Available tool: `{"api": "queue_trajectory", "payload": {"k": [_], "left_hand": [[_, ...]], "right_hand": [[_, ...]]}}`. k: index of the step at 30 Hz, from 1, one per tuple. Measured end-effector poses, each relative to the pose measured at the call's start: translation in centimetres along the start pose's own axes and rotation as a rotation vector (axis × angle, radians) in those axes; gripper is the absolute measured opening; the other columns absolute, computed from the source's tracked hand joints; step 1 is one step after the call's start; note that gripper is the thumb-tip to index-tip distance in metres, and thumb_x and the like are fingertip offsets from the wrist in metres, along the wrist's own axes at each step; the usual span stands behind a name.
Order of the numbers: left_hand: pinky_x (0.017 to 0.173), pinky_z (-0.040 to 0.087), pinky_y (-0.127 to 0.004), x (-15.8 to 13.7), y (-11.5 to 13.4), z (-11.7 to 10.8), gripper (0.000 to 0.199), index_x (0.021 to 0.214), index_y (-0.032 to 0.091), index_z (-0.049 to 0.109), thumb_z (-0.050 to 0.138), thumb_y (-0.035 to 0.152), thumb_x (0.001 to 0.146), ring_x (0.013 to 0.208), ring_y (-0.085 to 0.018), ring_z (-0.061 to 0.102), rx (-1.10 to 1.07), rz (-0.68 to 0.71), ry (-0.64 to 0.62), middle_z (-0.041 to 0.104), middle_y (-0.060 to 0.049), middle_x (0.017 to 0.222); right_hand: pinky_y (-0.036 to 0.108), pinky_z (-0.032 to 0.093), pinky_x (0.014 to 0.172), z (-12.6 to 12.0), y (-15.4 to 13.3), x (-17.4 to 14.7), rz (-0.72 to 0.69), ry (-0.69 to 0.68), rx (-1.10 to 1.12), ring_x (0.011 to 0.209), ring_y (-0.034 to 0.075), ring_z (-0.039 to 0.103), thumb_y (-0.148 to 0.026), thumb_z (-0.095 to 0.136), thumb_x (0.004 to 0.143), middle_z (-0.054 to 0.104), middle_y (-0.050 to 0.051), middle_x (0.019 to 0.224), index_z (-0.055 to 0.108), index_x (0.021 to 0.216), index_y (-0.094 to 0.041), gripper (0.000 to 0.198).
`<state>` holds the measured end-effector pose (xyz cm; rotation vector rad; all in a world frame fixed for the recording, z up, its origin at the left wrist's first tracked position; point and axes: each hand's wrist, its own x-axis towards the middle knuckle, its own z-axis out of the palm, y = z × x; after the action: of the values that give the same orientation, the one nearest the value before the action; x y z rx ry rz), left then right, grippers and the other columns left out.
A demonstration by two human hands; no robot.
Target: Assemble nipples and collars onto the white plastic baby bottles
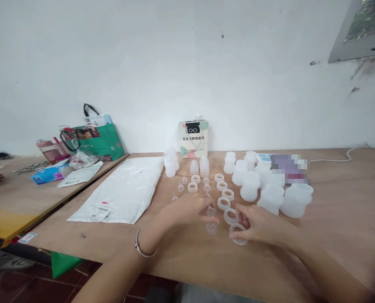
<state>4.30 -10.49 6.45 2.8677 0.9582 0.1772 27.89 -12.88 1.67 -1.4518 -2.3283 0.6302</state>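
Observation:
My right hand (258, 223) is closed on the nearest translucent screw ring (238, 239), thumb and fingers at its rim. That ring is the front one of a row of similar rings (224, 203) running back along the table. To its left, my left hand (187, 211) pinches a small clear bottle nipple (210, 211). Another clear piece (210, 228) lies just below those fingers. More nipples (181, 186) and two rings (193, 187) sit behind my left hand. Frosted bottle bodies (249, 186) stand in a group beyond my right hand.
Assembled bottles (170, 162) stand at the back left of the parts. A white plastic mailer (121, 189) lies left of them. A paper bag (193, 141) leans on the wall. Across a table gap are a green bag (107, 143) and a blue tissue pack (51, 170).

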Motion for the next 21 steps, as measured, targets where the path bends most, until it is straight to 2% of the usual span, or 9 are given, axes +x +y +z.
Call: {"api": "queue_trajectory", "payload": {"k": [2, 5, 9, 12, 15, 18, 21], "left_hand": [[0.064, 0.043, -0.027, 0.1, 1.1, 0.7, 0.037, 0.097, 0.018, 0.055, 0.054, 0.049, 0.076, 0.078, -0.02, 0.062, 0.126, 0.026, -0.015, 0.065, -0.006, 0.091], [0.067, 0.044, -0.03, 0.4, 1.6, 1.7, 0.031, 0.096, 0.018, 0.055, 0.06, 0.039, 0.074, 0.081, -0.022, 0.062, 0.219, 0.018, -0.071, 0.065, -0.007, 0.088], [0.063, 0.046, -0.03, 0.7, 1.7, 2.4, 0.017, 0.09, 0.019, 0.057, 0.058, 0.029, 0.076, 0.079, -0.023, 0.063, 0.205, -0.041, -0.129, 0.066, -0.006, 0.084], [0.062, 0.047, -0.03, 0.9, 1.6, 2.4, 0.014, 0.086, 0.018, 0.058, 0.056, 0.028, 0.077, 0.079, -0.024, 0.063, 0.166, -0.061, -0.148, 0.066, -0.007, 0.086], [0.066, 0.047, -0.03, 1.0, 1.5, 2.2, 0.015, 0.089, 0.019, 0.06, 0.056, 0.026, 0.076, 0.083, -0.023, 0.063, 0.122, -0.056, -0.172, 0.066, -0.007, 0.089], [0.068, 0.046, -0.028, 1.0, 1.4, 2.2, 0.017, 0.094, 0.022, 0.059, 0.053, 0.024, 0.079, 0.085, -0.021, 0.063, 0.091, -0.007, -0.191, 0.065, -0.005, 0.094], [0.063, 0.045, -0.026, 0.5, 1.3, 2.3, 0.029, 0.11, 0.027, 0.054, 0.046, 0.023, 0.083, 0.082, -0.018, 0.062, 0.095, 0.032, -0.134, 0.06, -0.005, 0.106]], "right_hand": [[0.025, 0.026, 0.048, 0.7, 0.0, -0.1, 0.007, -0.011, -0.059, 0.055, 0.015, 0.047, -0.054, 0.067, 0.057, 0.054, -0.001, 0.064, 0.046, 0.07, -0.022, 0.04], [0.025, 0.027, 0.05, 1.1, -0.4, -0.5, -0.001, -0.029, -0.085, 0.059, 0.017, 0.048, -0.047, 0.064, 0.063, 0.054, -0.001, 0.067, 0.046, 0.075, -0.023, 0.033], [0.025, 0.032, 0.052, 0.5, -1.3, -0.8, -0.031, -0.089, 0.118, 0.059, 0.015, 0.049, -0.038, 0.06, 0.071, 0.055, -0.002, 0.069, 0.045, 0.084, -0.023, 0.025], [0.025, 0.037, 0.056, -0.1, -2.2, -0.3, -0.068, -0.06, 0.448, 0.061, 0.013, 0.049, -0.04, 0.058, 0.075, 0.054, -0.003, 0.069, 0.044, 0.091, -0.024, 0.026], [0.026, 0.042, 0.06, -0.3, -3.3, 1.3, -0.105, 0.012, 0.897, 0.062, 0.012, 0.052, -0.043, 0.052, 0.081, 0.056, -0.003, 0.07, 0.043, 0.09, -0.024, 0.024], [0.027, 0.047, 0.065, 0.0, -4.2, 3.6, 0.016, 0.061, 1.311, 0.065, 0.013, 0.058, -0.043, 0.047, 0.084, 0.061, 0.002, 0.074, 0.047, 0.085, -0.021, 0.022], [0.024, 0.05, 0.07, 0.5, -4.1, 5.5, 0.178, 0.058, 1.604, 0.073, 0.014, 0.062, -0.038, 0.046, 0.085, 0.064, 0.006, 0.078, 0.051, 0.085, -0.018, 0.02]]}}
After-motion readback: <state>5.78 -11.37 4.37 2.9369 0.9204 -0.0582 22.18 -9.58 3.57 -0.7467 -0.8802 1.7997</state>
